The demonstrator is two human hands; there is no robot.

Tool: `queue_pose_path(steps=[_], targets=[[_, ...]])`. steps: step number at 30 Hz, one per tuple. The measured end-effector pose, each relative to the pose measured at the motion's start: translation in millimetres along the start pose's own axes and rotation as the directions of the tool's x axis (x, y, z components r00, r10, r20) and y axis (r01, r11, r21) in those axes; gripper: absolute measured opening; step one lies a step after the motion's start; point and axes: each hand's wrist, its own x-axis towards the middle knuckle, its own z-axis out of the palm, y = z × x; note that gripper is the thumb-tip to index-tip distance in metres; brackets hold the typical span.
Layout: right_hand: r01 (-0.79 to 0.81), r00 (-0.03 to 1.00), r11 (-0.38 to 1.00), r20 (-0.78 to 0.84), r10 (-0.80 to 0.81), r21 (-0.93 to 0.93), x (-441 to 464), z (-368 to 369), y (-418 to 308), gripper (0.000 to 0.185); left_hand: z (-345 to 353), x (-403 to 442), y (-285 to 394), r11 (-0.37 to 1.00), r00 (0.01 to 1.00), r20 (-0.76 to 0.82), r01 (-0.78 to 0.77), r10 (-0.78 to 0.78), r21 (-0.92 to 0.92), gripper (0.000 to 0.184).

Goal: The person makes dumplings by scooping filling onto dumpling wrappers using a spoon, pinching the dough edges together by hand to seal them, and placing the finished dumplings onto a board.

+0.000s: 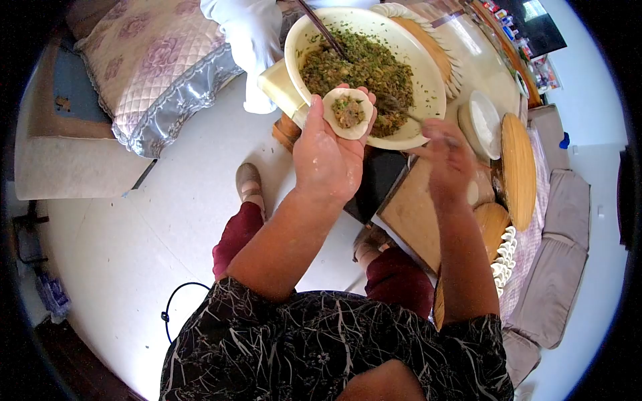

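Note:
On the upturned palm and fingers of my left hand rests a round dumpling wrapper, with a lump of filling in its middle. Flour marks the palm. The hand is above the near rim of a large cream bowl of green-flecked meat filling. My right hand, smeared by motion, grips a thin-handled metal utensil at the bowl's right side; its far end is in the filling and cannot be made out. Dark chopsticks stand in the filling at the back left.
A white bowl of what looks like flour is right of the filling. Round wooden boards bear or adjoin rows of finished dumplings. A wooden board lies under my right forearm. Another person's pale sleeve is at the back left.

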Motion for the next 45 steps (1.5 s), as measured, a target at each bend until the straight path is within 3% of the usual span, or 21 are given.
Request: queue_pose_path(steps=[1, 2, 4, 11, 14, 19, 22, 24, 28, 31, 33, 40, 43, 45], targets=[[0.104, 0.989, 0.959, 0.134, -0.071, -0.262, -0.1, 0.9, 7.5, 0.020, 1.0, -1.7, 0.1, 1.000, 1.000, 0.018, 0.015, -0.015, 0.012, 0.043], [0.102, 0.989, 0.959, 0.131, -0.069, -0.264, -2.0, -1.3, 8.0, 0.020, 2.4, -3.6, 0.3, 0.999, 0.999, 0.037, 0.030, -0.031, 0.025, 0.042], [0.404, 0.904, 0.759, 0.353, -0.244, -0.510, -0.5, -0.1, -4.9, 0.027, 6.0, -7.3, 0.7, 0.999, 0.998, 0.039, 0.051, -0.051, 0.014, 0.038], [0.409, 0.912, 0.786, 0.209, -0.352, -0.464, -33.4, -23.6, -63.7, 0.030, 16.9, -43.6, -10.6, 0.979, 0.979, 0.089, 0.175, -0.185, 0.108, 0.032], [0.594, 0.800, 0.694, 0.205, -0.564, -0.406, -53.8, -30.7, -78.2, 0.028, 26.3, -69.6, -19.9, 0.937, 0.957, 0.085, 0.250, -0.277, 0.242, 0.048], [0.594, 0.786, 0.620, 0.205, -0.584, -0.513, -90.1, -64.1, -89.6, 0.025, 30.1, -118.9, -35.5, 0.885, 0.916, 0.091, 0.347, -0.391, 0.310, 0.050], [0.574, 0.809, 0.680, 0.186, -0.558, -0.456, -112.7, -83.2, -98.8, 0.021, 30.0, -145.9, -37.7, 0.830, 0.870, 0.043, 0.452, -0.491, 0.326, 0.046], [0.398, 0.917, 0.882, 0.098, -0.386, -0.253, -131.0, -91.9, -102.8, 0.017, 27.0, -160.8, -38.5, 0.784, 0.817, 0.098, 0.502, -0.569, 0.364, 0.042], [0.205, 0.978, 0.973, -0.024, -0.209, -0.105, -164.4, -107.0, -116.2, 0.012, 34.9, -197.3, -42.4, 0.728, 0.790, 0.088, 0.509, -0.607, 0.458, 0.043], [0.152, 0.986, 0.987, -0.072, -0.148, 0.044, -187.0, -116.7, -121.9, 0.010, 35.1, -222.9, -46.8, 0.716, 0.789, 0.108, 0.479, -0.605, 0.507, 0.033], [0.023, 0.999, 0.994, -0.043, -0.019, 0.102, -200.1, -124.0, -126.6, 0.011, 32.2, -236.7, -50.8, 0.568, 0.808, 0.281, 0.079, -0.517, 0.819, 0.030], [0.078, 0.988, 0.981, -0.144, -0.052, 0.180, -230.6, -134.2, -147.5, 0.013, 38.7, -269.8, -53.5, 0.509, 0.792, 0.331, -0.029, -0.513, 0.860, 0.033], [0.171, 0.968, 0.976, -0.206, -0.141, 0.137, -239.8, -139.3, -153.3, 0.014, 38.9, -281.3, -57.2, 0.488, 0.778, 0.359, -0.078, -0.516, 0.869, 0.032], [0.244, 0.957, 0.969, -0.171, -0.235, 0.031, -245.5, -142.1, -150.1, 0.014, 38.1, -288.0, -59.9, 0.556, 0.773, 0.385, -0.050, -0.504, 0.830, 0.032]])
